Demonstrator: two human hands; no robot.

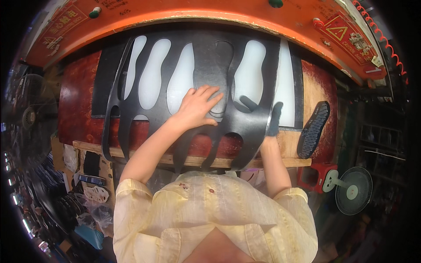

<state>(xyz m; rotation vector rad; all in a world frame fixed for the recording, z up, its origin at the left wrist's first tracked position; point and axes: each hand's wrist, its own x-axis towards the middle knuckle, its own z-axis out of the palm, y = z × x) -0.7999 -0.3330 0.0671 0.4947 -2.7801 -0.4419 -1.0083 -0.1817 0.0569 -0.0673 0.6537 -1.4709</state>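
Left fingers: spread open, gripping nothing; the left hand point(199, 106) lies across the middle of the black sheet point(247, 123), seemingly to keep it flat and steady.
Right fingers: in a dark glove point(274, 122), at the sheet's right side; one dark digit shows in a sole-shaped opening, another past the sheet's edge. Probably straddling the strip between, to control that edge; cannot tell whether they are closed on it.
Black sheet: spread over the work surface, its torn-looking tongues hanging over the near edge toward the shirt point(215, 210).
Grey patch: dull panel point(205, 57) just beyond the left hand, a sole outline showing at its right.
White board: bright backing point(287, 87) under the sheet, seen through the sole-shaped openings; likely there as a bed for the material.
Loose sole: dark, treaded point(314, 129), right of the sheet and apart from it, perhaps set there to stay clear of the hands.
Table: red, worn point(79, 92), wooden strip point(289, 162) along its near edge.
Machine: orange beam point(197, 11) across the far side.
Bags: clear plastic point(103, 215), low at left; contents unreadable.
Fan: round, caged point(351, 191), beside a red plastic stool point(329, 168).
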